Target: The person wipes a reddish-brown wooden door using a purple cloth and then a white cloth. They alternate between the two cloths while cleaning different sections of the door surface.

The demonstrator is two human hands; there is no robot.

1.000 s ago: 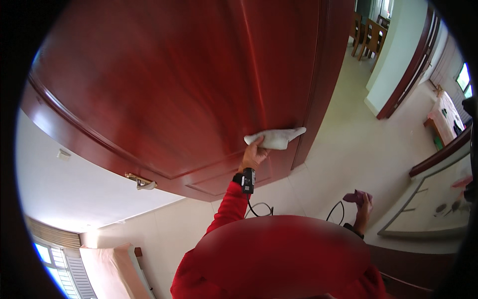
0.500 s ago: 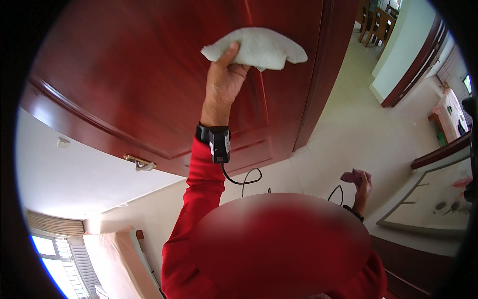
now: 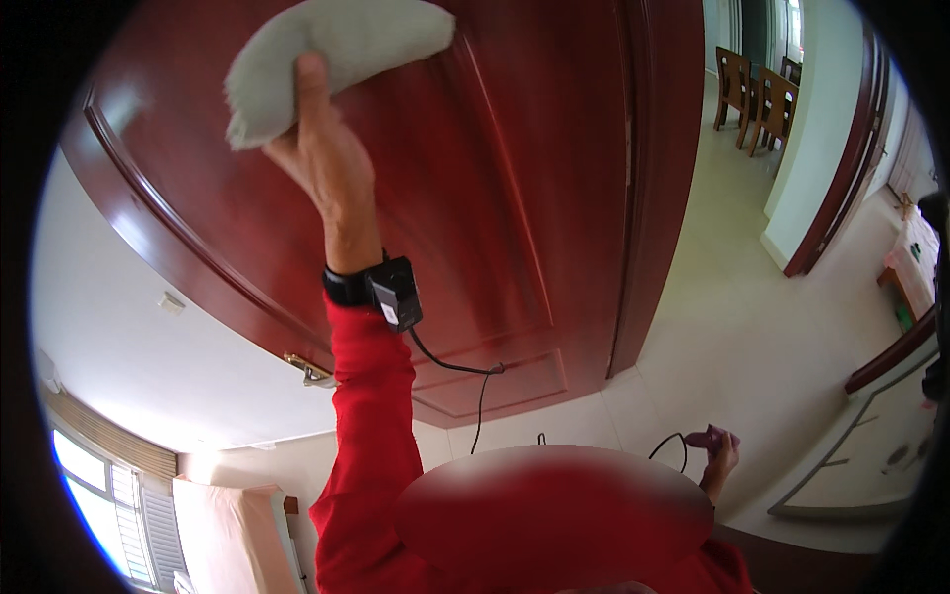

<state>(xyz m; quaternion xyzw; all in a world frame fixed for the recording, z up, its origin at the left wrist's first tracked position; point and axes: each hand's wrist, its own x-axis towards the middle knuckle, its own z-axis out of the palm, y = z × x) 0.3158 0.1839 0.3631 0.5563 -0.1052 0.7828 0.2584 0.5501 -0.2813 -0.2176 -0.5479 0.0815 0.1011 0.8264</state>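
My raised left hand (image 3: pixel 334 178) grips a folded white cloth (image 3: pixel 361 45), thumb on the near face and the other fingers hidden behind it. The cloth lies against or just before the upper left part of a glossy dark red panelled door (image 3: pixel 426 188); contact cannot be made out. Low on the right, away from the door, my right hand (image 3: pixel 724 461) is closed around a small purple piece (image 3: pixel 707 439) that looks like folded cloth. A black strap with a small box (image 3: pixel 396 294) sits on my left wrist, trailing a cable.
A metal handle (image 3: pixel 309 370) juts from the door's edge beside my left sleeve. Past the door frame on the right are a tiled floor (image 3: pixel 712 307) and wooden chairs (image 3: pixel 777 104). A framed picture (image 3: pixel 861 465) is at the right. A window (image 3: pixel 99 505) and pink-covered furniture (image 3: pixel 233 535) stand lower left.
My left hand has moved up and to the left over the door with the white cloth. The view has shifted too. My right hand still holds the purple piece.
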